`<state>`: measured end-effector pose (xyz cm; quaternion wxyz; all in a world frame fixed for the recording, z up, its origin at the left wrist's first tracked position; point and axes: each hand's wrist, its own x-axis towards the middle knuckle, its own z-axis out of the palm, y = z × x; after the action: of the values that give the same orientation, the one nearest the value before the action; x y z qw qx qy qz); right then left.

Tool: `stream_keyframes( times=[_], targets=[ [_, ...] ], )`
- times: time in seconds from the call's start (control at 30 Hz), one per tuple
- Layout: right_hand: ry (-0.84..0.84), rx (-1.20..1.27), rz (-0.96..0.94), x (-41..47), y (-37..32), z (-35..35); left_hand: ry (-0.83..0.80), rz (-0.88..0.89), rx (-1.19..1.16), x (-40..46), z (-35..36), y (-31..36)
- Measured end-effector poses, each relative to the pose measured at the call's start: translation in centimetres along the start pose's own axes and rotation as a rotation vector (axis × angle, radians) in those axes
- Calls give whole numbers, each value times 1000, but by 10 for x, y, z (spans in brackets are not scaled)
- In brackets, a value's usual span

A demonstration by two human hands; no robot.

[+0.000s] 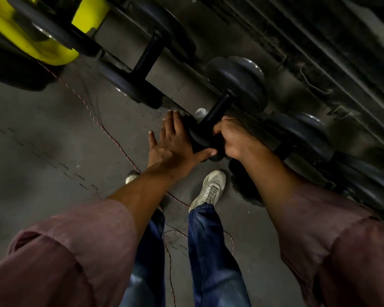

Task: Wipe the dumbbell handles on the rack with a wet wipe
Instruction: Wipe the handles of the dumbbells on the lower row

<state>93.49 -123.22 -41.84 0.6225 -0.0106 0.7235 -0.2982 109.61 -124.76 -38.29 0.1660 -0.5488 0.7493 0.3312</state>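
Dim gym floor, looking down. Left hand (174, 140) flat, fingers straight, pressing near end of black dumbbell (217, 111) on rack (164, 60). Right hand (233, 138) curled round same near end beside handle. White wipe (200, 113) showing beside handle, holder unclear. More dumbbells along rack. Yellow frame (60, 47) top left. Thin red cord (124, 149) on floor. Pale shoe (210, 189), blue jeans below.

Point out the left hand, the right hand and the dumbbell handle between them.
left hand (171, 140): head view, back of the hand.
right hand (235, 138): head view, knuckles.
dumbbell handle (217, 108): head view, bare black bar.
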Motion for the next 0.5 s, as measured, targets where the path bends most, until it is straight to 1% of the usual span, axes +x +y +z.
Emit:
stream_keyframes(
  times=[0.1, 0.2, 0.37, 0.5],
  targets=[
    [15, -78, 27, -3, 1, -5, -5, -6, 0, 0, 0, 1],
    [9, -210, -24, -10, 9, -13, -5, -13, 2, -1, 0, 2],
    [125, -481, -199, -8, 20, -11, -4, -17, 6, -1, 0, 2],
    [205, -627, -328, -9, 14, -1, -18, -24, -7, 0, 0, 2]
  ],
)
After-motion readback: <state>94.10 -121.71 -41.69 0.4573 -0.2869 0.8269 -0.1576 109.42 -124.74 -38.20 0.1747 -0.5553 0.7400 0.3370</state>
